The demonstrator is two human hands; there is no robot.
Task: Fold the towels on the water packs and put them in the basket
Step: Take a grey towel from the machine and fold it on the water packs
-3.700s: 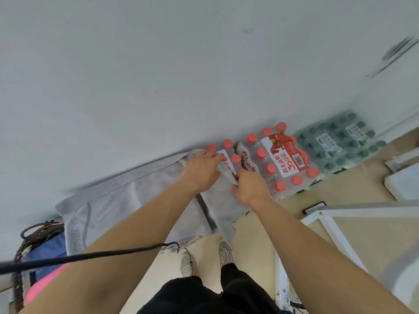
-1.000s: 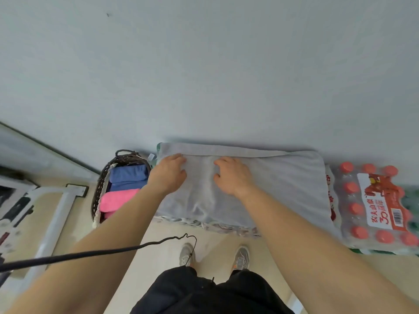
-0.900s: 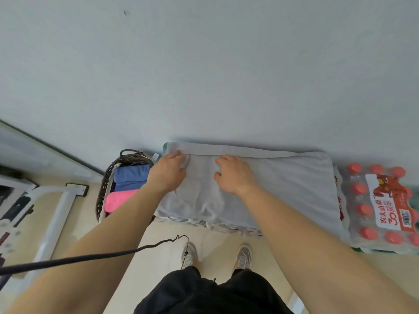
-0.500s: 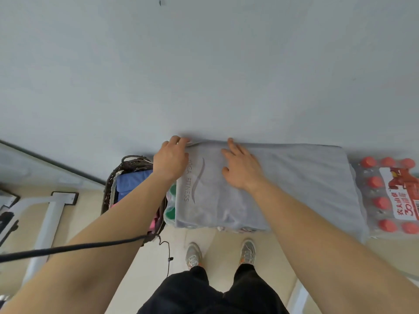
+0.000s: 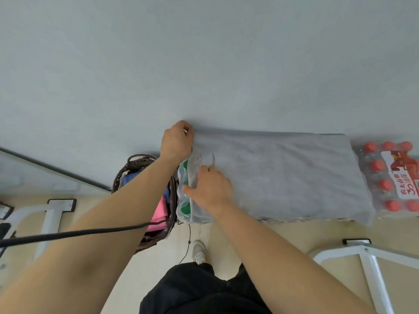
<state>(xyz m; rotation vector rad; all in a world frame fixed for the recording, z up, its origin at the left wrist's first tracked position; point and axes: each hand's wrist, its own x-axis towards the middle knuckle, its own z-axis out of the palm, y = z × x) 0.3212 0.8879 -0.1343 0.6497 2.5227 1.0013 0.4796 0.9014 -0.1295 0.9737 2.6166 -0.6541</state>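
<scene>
Basket [image 5: 136,163] beside gray towel [image 5: 283,175] being partly hidden by forearm [image 5: 127,200]. Towel corner being pinched by left hand [image 5: 175,142], edge being gripped by right hand [image 5: 212,189].

Both arms reach forward, left hand [image 5: 177,141] pinching the towel [image 5: 283,173], right hand [image 5: 210,189] gripping it.

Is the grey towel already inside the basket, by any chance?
No, the grey towel lies spread over the water packs, beside the basket.
</scene>
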